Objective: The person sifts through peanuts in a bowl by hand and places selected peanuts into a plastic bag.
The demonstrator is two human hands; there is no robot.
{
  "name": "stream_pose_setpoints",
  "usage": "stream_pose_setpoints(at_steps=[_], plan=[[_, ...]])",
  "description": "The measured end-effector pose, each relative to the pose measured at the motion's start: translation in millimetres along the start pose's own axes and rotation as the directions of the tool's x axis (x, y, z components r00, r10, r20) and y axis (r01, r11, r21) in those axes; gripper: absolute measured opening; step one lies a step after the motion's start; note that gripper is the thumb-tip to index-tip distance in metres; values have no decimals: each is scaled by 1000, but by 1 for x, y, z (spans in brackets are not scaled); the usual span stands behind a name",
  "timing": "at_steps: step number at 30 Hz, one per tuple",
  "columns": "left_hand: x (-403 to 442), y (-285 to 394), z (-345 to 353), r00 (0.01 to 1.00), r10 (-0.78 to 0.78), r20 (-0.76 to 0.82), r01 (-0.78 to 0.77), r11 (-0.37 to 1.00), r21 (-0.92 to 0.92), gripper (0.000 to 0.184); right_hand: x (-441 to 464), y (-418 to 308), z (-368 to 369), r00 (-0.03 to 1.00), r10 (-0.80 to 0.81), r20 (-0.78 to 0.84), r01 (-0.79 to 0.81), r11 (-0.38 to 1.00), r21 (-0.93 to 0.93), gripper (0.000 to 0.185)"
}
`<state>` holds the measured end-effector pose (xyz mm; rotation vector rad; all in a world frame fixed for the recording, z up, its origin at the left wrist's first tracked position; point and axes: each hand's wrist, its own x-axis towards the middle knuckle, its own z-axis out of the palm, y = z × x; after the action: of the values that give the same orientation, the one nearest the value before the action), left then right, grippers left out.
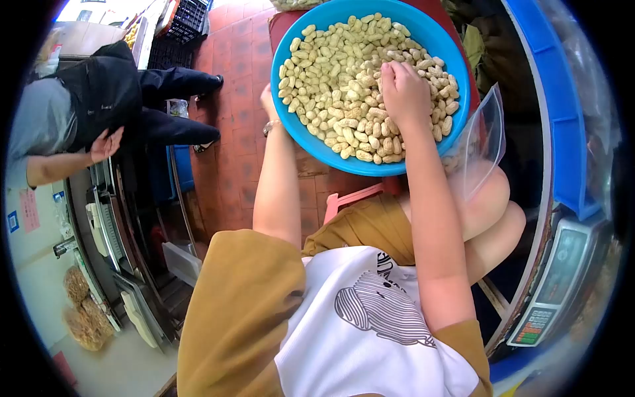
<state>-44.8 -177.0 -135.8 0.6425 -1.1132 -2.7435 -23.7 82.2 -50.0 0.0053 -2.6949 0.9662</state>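
A round blue basin (299, 144), heaped with unshelled peanuts (344, 73), stands in front of me at the top of the head view. Among the peanuts on the basin's right side is my right hand (405, 96), its fingers curled down and closed. Whatever those fingers hold is hidden beneath the hand. Against the basin's outer left side rests my left hand (268, 102), a bracelet (270, 127) at its wrist. The basin hides its fingers, so I cannot tell how they are bent.
A clear plastic bag (486, 142) lies beside the basin near my knees. At right is a digital scale (552, 278) below a blue plastic crate (574, 152). Another person (99, 106) stands at left on the red tiled floor (235, 73). Under the basin shows a red surface (283, 25).
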Motion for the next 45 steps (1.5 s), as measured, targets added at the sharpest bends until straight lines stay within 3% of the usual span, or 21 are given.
stream_pose_setpoints(at_steps=[2,4,5,7,9,10,11,12,13,14,15,17,20,23,26,29,31,34,38,39,45], plan=[[8,14,-24,856,486,-179,-315,763,565,19,0,0,0,999,-11,-32,12,1000,25,33],[-15,44,-12,782,553,-288,-430,813,392,22,0,2,2,997,-7,-81,11,999,49,31],[-29,58,6,702,638,-316,-468,748,470,22,1,3,4,994,0,-113,7,998,64,31],[-65,71,62,603,776,-187,-621,603,501,20,2,4,7,989,7,-147,8,995,98,30],[-84,65,101,674,729,118,-618,469,631,22,1,5,6,988,8,-153,13,990,138,30],[-85,60,111,631,628,456,-699,205,685,25,1,4,4,990,20,-140,4,986,166,30],[-80,46,123,670,480,566,-722,241,649,27,0,5,4,990,8,-138,14,988,155,31],[-87,29,137,740,358,569,-662,238,711,29,0,5,5,990,-3,-138,23,989,145,31],[-82,4,140,779,298,551,-597,88,797,34,-1,5,5,990,-12,-137,30,990,134,31],[-79,-14,146,889,99,447,-430,-152,890,38,-3,6,8,991,-33,-129,29,999,-29,31],[-83,-33,150,923,-6,386,-378,-213,901,40,-5,9,10,974,-94,-204,55,981,-187,32],[-83,-84,138,806,343,482,-410,-264,873,39,-6,16,14,917,-251,-309,75,871,-486,32],[-90,-67,149,916,175,362,-353,-80,932,40,-6,18,16,985,-115,-125,56,915,-400,36],[-75,-71,136,897,139,420,-422,-17,906,40,-4,12,16,991,-99,-88,68,950,-305,37],[-89,-59,146,951,119,286,-307,237,922,40,-4,11,19,991,-99,-87,88,989,-119,35],[-79,-66,142,957,145,251,-289,559,777,41,0,0,16,999,-9,-42,18,975,223,33],[-77,-67,148,943,177,283,-317,739,595,34,2,-14,19,993,72,-91,-13,847,531,32],[-78,-65,158,953,126,276,-242,865,440,29,5,-14,19,984,143,-105,-40,755,654,29],[-69,-57,152,945,-175,277,137,979,153,31,6,-10,14,969,235,-73,-79,578,812,25],[-69,-57,148,945,-173,278,150,983,103,32,7,-9,16,965,255,-65,-86,539,838,25],[-82,-48,163,977,-117,181,134,987,-87,38,15,-10,13,911,359,205,-138,-203,969,29]])
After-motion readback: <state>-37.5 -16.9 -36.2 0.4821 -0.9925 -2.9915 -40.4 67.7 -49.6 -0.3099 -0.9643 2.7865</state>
